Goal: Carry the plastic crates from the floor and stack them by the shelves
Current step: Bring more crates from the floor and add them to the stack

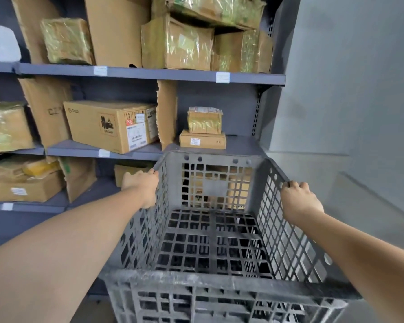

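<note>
Both hands grip the top rim of the grey plastic crate [215,229]: left hand [141,183] on the left edge, right hand [299,199] on the right. The crate's far wall is close to the shelves [149,74] with cardboard boxes [110,124]; a bare grey wall [359,89] stands at right.

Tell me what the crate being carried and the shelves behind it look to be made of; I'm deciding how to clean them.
The crate looks like moulded grey plastic, matt and scuffed: lattice walls, a thick dusty rim. The left hand and right hand grip its side rims. The shelves look like painted metal, dark grey: thin flat boards, a slotted upright, a bracket. The boxes on them are brown cardboard, some wrapped in shiny film.
</note>
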